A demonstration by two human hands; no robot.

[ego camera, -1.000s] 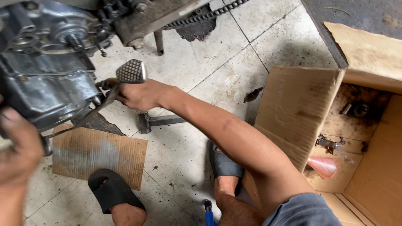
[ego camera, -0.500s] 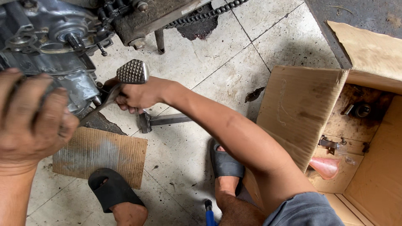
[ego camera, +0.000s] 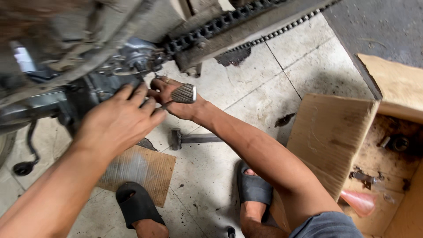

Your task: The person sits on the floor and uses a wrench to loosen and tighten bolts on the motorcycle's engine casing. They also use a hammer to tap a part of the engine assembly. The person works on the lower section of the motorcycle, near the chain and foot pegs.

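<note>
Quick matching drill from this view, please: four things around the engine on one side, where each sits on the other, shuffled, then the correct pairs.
Things:
1. hammer
2. cardboard sheet
3. drive chain
4. left hand

Places:
A. running along the top of the frame
B. flat on the tiles under the left forearm
C. pressed on the engine case
D. lying on the floor below the right hand

Pairs: 1-D, 2-B, 3-A, 4-C

Looks like a small motorcycle repair shop, floor-level work: a greasy engine point(ego camera: 101, 83) and drive chain point(ego camera: 229, 22) overhead, a hammer point(ego camera: 194, 139) lying on stained floor tiles point(ego camera: 246, 88), plus an oily cardboard box point(ego camera: 352, 145) holding loose parts.
</note>
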